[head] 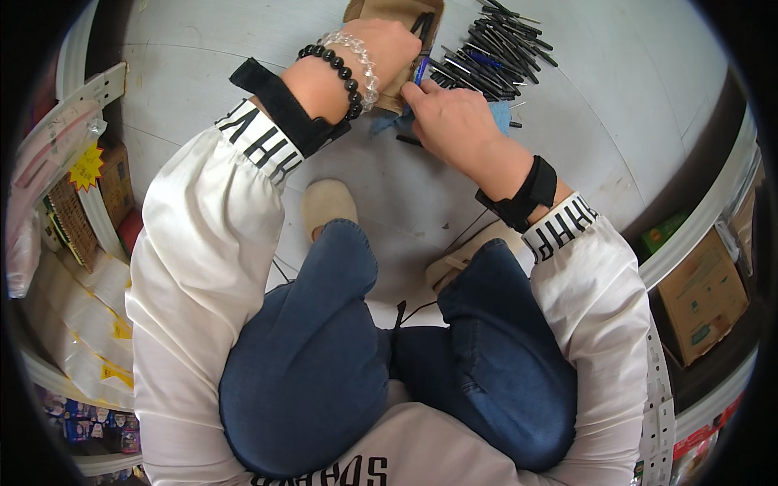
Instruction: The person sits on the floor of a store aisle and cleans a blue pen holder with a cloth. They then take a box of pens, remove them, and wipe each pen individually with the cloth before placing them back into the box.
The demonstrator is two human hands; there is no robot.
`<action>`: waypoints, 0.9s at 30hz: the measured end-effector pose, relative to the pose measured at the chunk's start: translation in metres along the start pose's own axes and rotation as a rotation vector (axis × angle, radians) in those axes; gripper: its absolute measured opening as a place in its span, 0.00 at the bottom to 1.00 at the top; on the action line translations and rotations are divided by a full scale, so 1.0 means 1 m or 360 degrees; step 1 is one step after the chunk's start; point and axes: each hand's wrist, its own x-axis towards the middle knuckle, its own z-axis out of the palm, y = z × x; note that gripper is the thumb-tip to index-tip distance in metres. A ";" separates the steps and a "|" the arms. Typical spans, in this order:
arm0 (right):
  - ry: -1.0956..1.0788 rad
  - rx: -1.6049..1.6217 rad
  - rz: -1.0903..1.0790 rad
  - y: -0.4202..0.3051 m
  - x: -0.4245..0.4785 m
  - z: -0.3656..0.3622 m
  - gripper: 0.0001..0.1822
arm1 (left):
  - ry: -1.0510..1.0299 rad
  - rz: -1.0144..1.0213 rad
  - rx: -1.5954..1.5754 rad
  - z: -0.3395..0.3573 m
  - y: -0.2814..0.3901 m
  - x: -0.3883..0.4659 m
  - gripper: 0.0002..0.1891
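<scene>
My left hand (389,51) reaches into an open cardboard box (364,8) on the floor, its fingers hidden from me. Inside, some black sticks (420,23) lean along the right wall. At the box's near right edge, my right hand (453,118) pinches a slim blue stick (420,70) by its lower end. Under that hand lies a light blue cloth (501,115), showing on both sides. Just beyond is a heap of slim black-handled tools (498,51), several with thin metal shafts; whether they are pens or small screwdrivers is unclear. A loose black stick (408,140) lies nearer me.
I squat on a grey tiled floor (577,158), with beige slippers (330,200) below my knees. Shelving with packaged goods (91,322) curves along the left. On the right, a shelf edge (687,243) borders a cardboard carton (702,297) and a green box (662,234).
</scene>
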 end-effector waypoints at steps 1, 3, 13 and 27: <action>-0.0038 0.0012 0.0012 -0.001 0.000 -0.001 0.13 | -0.0071 0.0003 0.0037 0.001 0.002 0.001 0.08; -0.0108 0.0034 0.0042 -0.003 -0.001 -0.003 0.11 | -0.0210 0.0016 0.0115 0.003 0.006 0.003 0.08; -0.0014 -0.0021 0.0024 0.003 -0.009 0.009 0.16 | -0.0047 0.0084 -0.0853 0.019 -0.015 -0.007 0.27; 0.0017 0.0023 -0.0057 0.002 -0.014 0.009 0.21 | 0.0038 -0.0232 -0.0359 0.035 0.006 -0.018 0.11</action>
